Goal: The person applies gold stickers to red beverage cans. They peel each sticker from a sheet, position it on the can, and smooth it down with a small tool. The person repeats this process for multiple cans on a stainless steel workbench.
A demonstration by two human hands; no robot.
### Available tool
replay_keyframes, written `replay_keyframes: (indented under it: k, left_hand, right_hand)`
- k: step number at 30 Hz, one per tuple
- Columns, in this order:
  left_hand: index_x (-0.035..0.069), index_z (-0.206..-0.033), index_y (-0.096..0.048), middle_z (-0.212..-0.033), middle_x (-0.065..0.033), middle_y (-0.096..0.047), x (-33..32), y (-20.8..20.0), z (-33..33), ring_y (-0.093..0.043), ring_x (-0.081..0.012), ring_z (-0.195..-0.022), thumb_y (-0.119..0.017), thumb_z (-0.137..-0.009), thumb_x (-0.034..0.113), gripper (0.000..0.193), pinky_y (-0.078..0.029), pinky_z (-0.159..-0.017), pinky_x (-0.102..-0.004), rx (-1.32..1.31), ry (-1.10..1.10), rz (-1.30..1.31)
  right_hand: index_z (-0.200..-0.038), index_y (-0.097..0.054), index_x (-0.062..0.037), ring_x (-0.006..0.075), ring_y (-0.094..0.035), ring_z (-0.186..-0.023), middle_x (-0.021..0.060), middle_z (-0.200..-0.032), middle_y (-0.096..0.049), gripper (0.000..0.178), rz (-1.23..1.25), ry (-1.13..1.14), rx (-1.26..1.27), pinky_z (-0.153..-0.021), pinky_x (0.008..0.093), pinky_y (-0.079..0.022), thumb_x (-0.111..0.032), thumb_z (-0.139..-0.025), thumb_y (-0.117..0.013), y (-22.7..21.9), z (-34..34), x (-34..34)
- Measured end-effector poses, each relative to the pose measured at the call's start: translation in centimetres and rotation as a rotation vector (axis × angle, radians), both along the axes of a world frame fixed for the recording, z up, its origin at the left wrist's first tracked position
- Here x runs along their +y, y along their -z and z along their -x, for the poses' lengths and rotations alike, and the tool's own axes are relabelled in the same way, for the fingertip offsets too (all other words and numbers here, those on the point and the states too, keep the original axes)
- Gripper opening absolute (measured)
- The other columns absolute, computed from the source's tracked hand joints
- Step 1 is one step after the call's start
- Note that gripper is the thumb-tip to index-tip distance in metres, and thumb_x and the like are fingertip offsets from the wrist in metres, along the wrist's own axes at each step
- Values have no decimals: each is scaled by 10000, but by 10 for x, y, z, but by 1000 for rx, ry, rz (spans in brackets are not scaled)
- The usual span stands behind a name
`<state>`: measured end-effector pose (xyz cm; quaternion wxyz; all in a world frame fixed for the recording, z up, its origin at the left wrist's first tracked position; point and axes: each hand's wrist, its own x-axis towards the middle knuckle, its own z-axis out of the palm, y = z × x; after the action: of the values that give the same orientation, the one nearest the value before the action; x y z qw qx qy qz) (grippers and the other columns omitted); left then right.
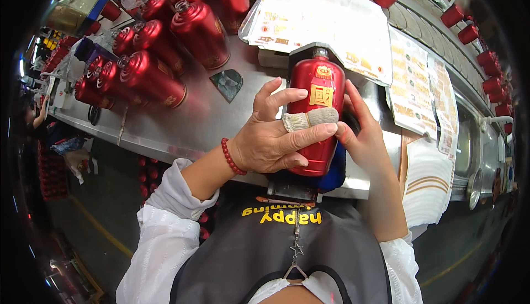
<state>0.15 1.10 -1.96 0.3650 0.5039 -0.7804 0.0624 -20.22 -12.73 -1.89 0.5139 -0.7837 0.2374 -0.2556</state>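
A glossy red bottle [308, 163] with gold characters down its front lies tilted back in a dark holder [295, 54], its neck pointing away from me. Blue cloth [335, 172] shows under its near end. My left hand [265, 138] is spread across the bottle's front from the left, fingers apart. A white knitted finger cover [310, 119] with a band round it sits on one finger and presses on the bottle. My right hand [364, 133] grips the bottle's right side, its thumb near the left fingertips. Some of its fingers are hidden behind the bottle.
Several red bottles [201, 33] stand at the left of the steel table [193, 124]. A small dark green plate [226, 85] lies nearby. Label sheets [326, 14] are stacked behind the holder, more sheets [411, 88] at right. Beyond runs a conveyor [425, 30] with red bottles.
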Motion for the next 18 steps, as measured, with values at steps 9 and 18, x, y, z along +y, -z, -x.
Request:
replay_keyframes:
  k: [9,18]
  left_hand:
    - [-33,-1458,-383,-1425,-206,-495,-15,-1,4,-389,-319,-1334,-622,-935,542,813,-210,-1160,-465,475,-208,-149]
    - [-13,-1496,-322,-1490,-201,-389,-20,15,13,-354,-312,-1374,-676,-923,445,815,-222,-1177,-423,823,-165,-256]
  right_hand:
    - [-1482,-433,31,225,-614,-1192,192,-1362,-604,618,-63,44,-81,-983,334,-505,-210,-973,-689,-13,3,-7]
    - [-1468,-418,81,282,-594,-1230,242,-1343,-589,750,166,64,8,-1034,360,-468,-336,-932,-736,-11,-7,7]
